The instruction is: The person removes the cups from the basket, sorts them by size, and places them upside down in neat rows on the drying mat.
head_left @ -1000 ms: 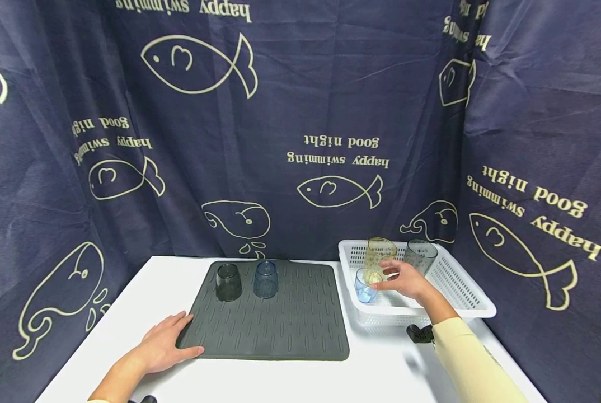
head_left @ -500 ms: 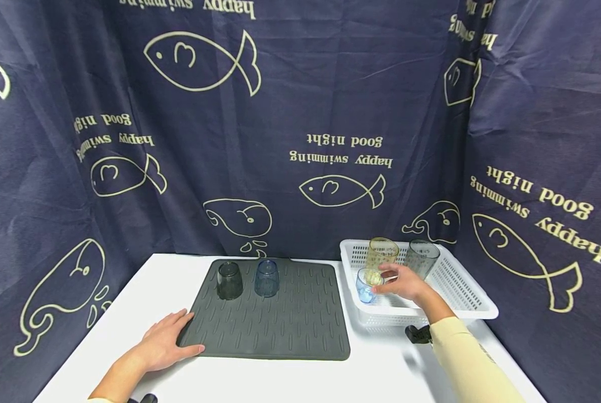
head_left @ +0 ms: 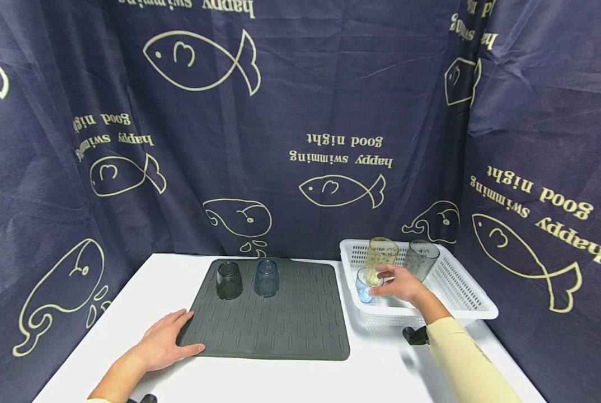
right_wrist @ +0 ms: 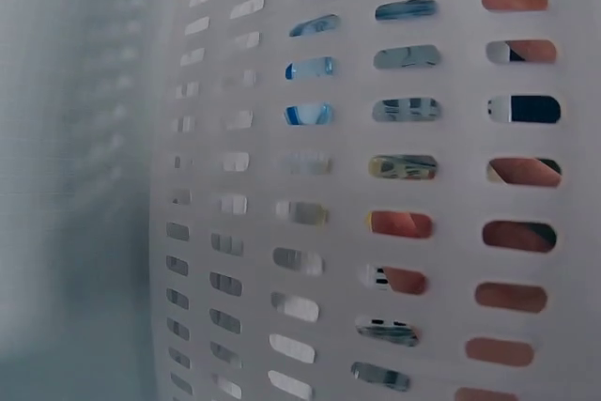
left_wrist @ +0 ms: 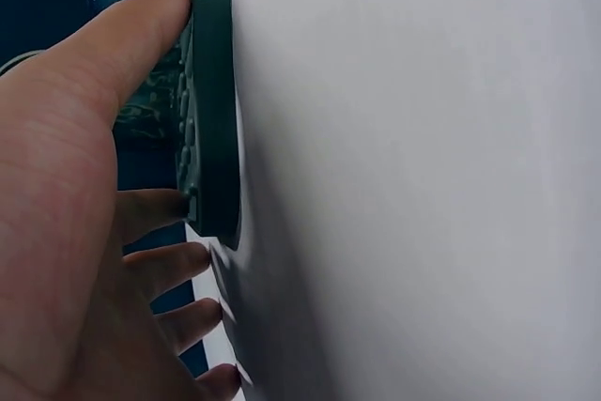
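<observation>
Inside the white basket (head_left: 474, 309), a small light blue glass (head_left: 363, 292) stands at the left front. My right hand (head_left: 400, 284) grips it from the right, thumb in front and fingers toward the back. In the right wrist view the perforated basket wall (right_wrist: 343, 190) covers most of this hand, with skin showing through the slots. My left hand (head_left: 160, 344) lies at the front left corner of the dark grey drying mat (head_left: 280, 330), fingers spread. Its thumb (left_wrist: 155, 21) rests on the mat's edge in the left wrist view.
A dark grey glass (head_left: 229, 282) and a dark blue glass (head_left: 266, 280) sit upside down at the back left of the mat. Behind my right hand, a tall yellow glass (head_left: 383, 252) and a tall grey glass (head_left: 422, 257) stand in the basket. A navy curtain (head_left: 280, 140) borders the white table (head_left: 376, 372).
My right hand has edged slightly left onto the light blue glass. The left hand stays at the mat corner, and the glasses keep their places.
</observation>
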`<act>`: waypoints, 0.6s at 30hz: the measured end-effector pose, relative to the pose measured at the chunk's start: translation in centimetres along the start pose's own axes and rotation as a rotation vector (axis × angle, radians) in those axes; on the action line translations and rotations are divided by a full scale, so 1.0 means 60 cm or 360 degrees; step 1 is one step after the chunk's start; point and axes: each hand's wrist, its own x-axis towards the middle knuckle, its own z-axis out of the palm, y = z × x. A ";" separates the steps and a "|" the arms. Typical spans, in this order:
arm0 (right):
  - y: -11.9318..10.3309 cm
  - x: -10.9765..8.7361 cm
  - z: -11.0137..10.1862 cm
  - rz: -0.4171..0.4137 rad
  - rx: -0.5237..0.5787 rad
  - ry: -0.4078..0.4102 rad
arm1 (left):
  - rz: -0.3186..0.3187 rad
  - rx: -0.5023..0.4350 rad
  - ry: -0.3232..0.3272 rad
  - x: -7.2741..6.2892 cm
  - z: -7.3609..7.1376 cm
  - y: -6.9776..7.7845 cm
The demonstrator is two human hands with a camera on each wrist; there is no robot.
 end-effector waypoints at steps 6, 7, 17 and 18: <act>0.001 0.003 0.003 0.0009 -0.0051 0.0020 | 0.0068 -0.0058 0.0167 -0.004 0.000 0.020; 0.001 0.003 0.004 0.0011 -0.0055 0.0021 | 0.0088 -0.0078 0.0188 -0.004 -0.003 0.027; -0.001 0.008 0.006 0.0011 -0.0096 0.0017 | 0.0336 -0.0311 0.0330 0.010 0.002 0.104; -0.001 0.009 0.006 0.0012 -0.0106 0.0015 | 0.0344 -0.0332 0.0325 0.012 0.004 0.111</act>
